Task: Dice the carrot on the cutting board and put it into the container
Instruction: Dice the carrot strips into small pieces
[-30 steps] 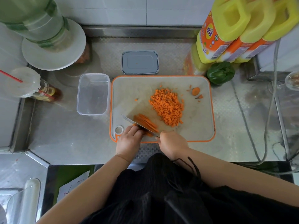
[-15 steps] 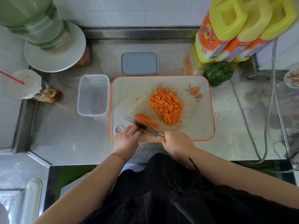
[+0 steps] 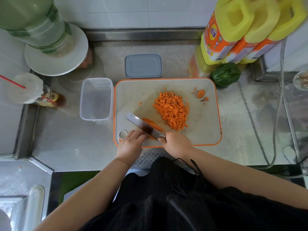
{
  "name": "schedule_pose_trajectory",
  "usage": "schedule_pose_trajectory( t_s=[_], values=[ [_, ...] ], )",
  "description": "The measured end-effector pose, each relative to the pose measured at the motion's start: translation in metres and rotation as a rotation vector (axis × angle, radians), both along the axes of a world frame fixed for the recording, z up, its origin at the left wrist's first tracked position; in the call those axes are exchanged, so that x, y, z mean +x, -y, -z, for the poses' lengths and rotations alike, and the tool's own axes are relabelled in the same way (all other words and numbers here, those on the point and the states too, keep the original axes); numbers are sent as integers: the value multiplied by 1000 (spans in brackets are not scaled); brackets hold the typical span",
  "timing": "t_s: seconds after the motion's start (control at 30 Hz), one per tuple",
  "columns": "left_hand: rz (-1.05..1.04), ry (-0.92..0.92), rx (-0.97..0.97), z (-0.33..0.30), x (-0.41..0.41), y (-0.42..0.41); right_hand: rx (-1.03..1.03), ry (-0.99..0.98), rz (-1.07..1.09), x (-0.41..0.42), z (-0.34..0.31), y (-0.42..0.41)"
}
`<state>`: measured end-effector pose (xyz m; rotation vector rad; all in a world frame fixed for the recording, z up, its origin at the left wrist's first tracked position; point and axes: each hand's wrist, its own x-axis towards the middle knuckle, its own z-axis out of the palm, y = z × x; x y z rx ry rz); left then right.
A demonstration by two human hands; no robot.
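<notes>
Mid-dicing: right hand grips the knife, blade angled toward the frame's upper left over the carrot slices at the cutting board's lower middle. Left hand curls fingers onto them. Diced pile sits center; container left, empty. Next probably needs crosswise cuts.

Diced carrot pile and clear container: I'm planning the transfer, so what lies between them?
In the head view, bare cutting board with one stray carrot bit lies between the diced carrot pile and the clear container; the knife sits just nearer the person.
</notes>
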<state>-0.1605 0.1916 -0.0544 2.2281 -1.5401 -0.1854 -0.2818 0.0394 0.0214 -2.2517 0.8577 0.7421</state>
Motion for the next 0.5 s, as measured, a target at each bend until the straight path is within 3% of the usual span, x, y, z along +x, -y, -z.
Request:
schedule_pose_trajectory(
  t_s=[0.13, 0.5],
  values=[
    [-9, -30, -42, -4, -1, -1, 32, 20, 63, -3, -3, 7],
    [-79, -9, 40, -5, 4, -6, -46, -19, -106, -8, -15, 1]
  ],
)
